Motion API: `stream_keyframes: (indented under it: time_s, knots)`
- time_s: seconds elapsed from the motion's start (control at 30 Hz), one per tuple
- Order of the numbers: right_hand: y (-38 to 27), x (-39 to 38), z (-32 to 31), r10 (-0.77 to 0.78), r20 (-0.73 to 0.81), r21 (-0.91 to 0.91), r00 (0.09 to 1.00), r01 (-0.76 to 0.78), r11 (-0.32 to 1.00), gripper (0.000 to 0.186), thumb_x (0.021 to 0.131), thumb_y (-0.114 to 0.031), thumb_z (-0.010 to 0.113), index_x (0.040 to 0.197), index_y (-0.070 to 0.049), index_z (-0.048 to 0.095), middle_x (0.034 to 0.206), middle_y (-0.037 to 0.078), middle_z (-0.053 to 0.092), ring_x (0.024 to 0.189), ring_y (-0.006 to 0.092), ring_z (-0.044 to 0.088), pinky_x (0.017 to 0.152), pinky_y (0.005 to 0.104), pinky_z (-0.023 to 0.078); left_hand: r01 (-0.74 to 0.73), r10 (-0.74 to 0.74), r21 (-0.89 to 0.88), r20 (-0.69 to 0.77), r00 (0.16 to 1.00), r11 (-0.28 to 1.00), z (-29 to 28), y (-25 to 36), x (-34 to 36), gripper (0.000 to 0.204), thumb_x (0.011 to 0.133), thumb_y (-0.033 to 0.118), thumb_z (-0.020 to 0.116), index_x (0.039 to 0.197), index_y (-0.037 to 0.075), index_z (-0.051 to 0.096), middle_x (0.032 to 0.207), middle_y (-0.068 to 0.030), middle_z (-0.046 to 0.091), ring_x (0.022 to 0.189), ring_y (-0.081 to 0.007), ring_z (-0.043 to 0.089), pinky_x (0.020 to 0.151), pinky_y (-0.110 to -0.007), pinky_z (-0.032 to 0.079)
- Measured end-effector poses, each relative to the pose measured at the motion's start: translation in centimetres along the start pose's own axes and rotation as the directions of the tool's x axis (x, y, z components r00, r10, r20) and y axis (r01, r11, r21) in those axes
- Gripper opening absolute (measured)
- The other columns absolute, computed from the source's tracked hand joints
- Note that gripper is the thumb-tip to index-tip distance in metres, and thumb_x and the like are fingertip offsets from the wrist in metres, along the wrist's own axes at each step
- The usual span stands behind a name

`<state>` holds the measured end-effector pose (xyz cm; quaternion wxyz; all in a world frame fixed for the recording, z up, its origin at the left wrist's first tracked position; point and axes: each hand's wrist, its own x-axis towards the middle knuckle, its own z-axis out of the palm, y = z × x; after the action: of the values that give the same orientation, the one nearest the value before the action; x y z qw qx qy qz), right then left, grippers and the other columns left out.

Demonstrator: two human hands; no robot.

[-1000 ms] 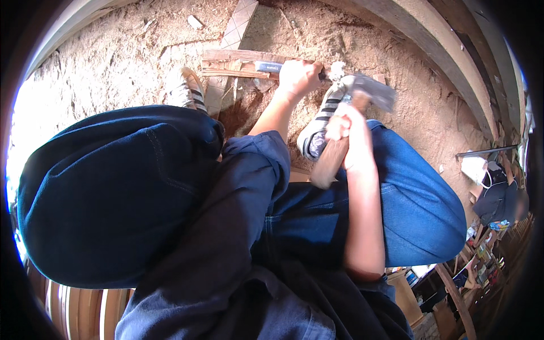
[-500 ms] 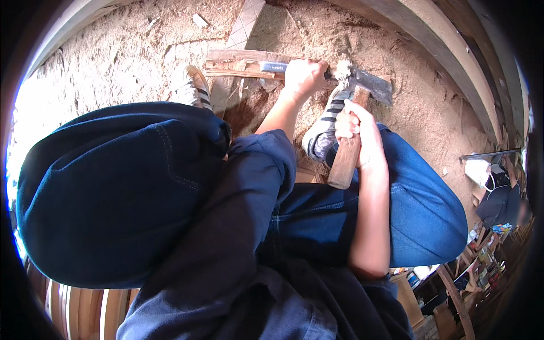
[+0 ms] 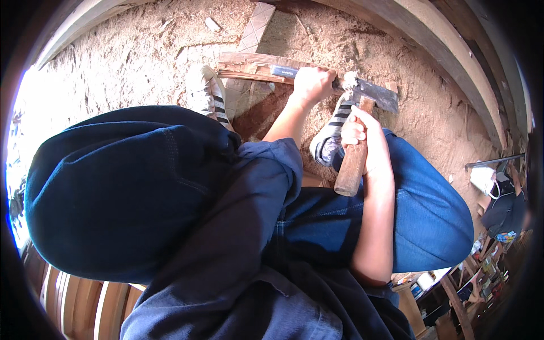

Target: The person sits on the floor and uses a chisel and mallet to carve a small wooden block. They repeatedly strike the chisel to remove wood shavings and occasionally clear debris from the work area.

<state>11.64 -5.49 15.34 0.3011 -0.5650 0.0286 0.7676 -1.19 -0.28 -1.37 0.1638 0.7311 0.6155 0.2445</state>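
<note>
My left hand (image 3: 313, 86) is closed round a chisel, whose flat blue-grey blade (image 3: 283, 71) lies along a split reddish timber (image 3: 249, 63). At its other end, a pale, frayed butt (image 3: 350, 80) pokes out past my fist. My right hand (image 3: 362, 136) grips the thick wooden handle of a hatchet (image 3: 350, 170). The hatchet's dark metal head (image 3: 378, 95) is right by the frayed butt; whether they touch, I cannot tell. The blade's tip against the timber is hard to make out.
My shoes (image 3: 208, 93) stand either side of the work on sawdust-covered ground (image 3: 419, 113). A flat board (image 3: 256, 28) lies beyond the timber. Curved beams (image 3: 470, 62) edge the right. Far right, a person in dark clothes (image 3: 501, 212) is near a white container (image 3: 483, 179).
The whole view has shifted slightly, so everything sits a little lower and further right. Both hands keep their holds, and the hatchet head stays beside the chisel's butt.
</note>
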Motion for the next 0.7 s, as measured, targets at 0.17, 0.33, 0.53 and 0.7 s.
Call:
stream_keyframes:
  time_s: [0.17, 0.33, 0.53, 0.7]
  knots:
    - [-0.3, 0.3, -0.6, 0.011, 0.037, -0.024, 0.999, -0.010, 1.000, 0.021, 0.088, -0.022, 0.060, 0.076, -0.013, 0.045, 0.054, -0.006, 0.035, 0.044, 0.0070, 0.036, 0.044, 0.0224, 0.034, 0.035, -0.035, -0.027, -0.009, 0.999, 0.999, 0.3, -0.3, 0.4, 0.010, 0.072, 0.022, 0.059, 0.075, 0.014, 0.065, 0.066, -0.0115, 0.066, 0.065, -0.0273, 0.066, 0.059, -0.039, 0.051]
    - [-0.4, -0.5, -0.4, -0.062, -0.013, -0.005, 0.998, 0.062, 0.998, 0.019, 0.091, -0.024, 0.056, 0.082, -0.009, 0.047, 0.060, -0.004, 0.040, 0.046, 0.0055, 0.038, 0.044, 0.0218, 0.035, 0.067, -0.066, -0.041, 0.038, 0.997, 0.997, 0.3, 0.5, 0.7, 0.011, 0.072, 0.020, 0.058, 0.077, 0.014, 0.065, 0.067, -0.0111, 0.066, 0.065, -0.0265, 0.067, 0.060, -0.039, 0.051]
    - [-1.9, 0.7, -2.8, -0.431, -0.099, 0.029, 0.897, 0.436, 0.900, 0.033, 0.095, -0.035, 0.054, 0.096, -0.002, 0.051, 0.067, -0.003, 0.044, 0.051, 0.0056, 0.039, 0.047, 0.0203, 0.036, 0.112, -0.111, -0.032, 0.032, 0.993, 0.993, -1.1, 0.2, 0.8, 0.014, 0.070, 0.027, 0.065, 0.078, 0.016, 0.068, 0.072, -0.0051, 0.067, 0.064, -0.0246, 0.066, 0.060, -0.038, 0.052]
    - [-2.1, -0.5, -2.6, -0.529, -0.183, 0.157, 0.829, 0.556, 0.816, 0.033, 0.098, -0.040, 0.046, 0.100, -0.008, 0.046, 0.068, -0.003, 0.039, 0.055, 0.0065, 0.039, 0.051, 0.0234, 0.036, 0.141, -0.141, 0.005, 0.087, 0.986, 0.990, -1.3, 0.5, 1.3, 0.013, 0.072, 0.026, 0.062, 0.080, 0.017, 0.068, 0.070, -0.0059, 0.066, 0.065, -0.0249, 0.066, 0.061, -0.039, 0.052]
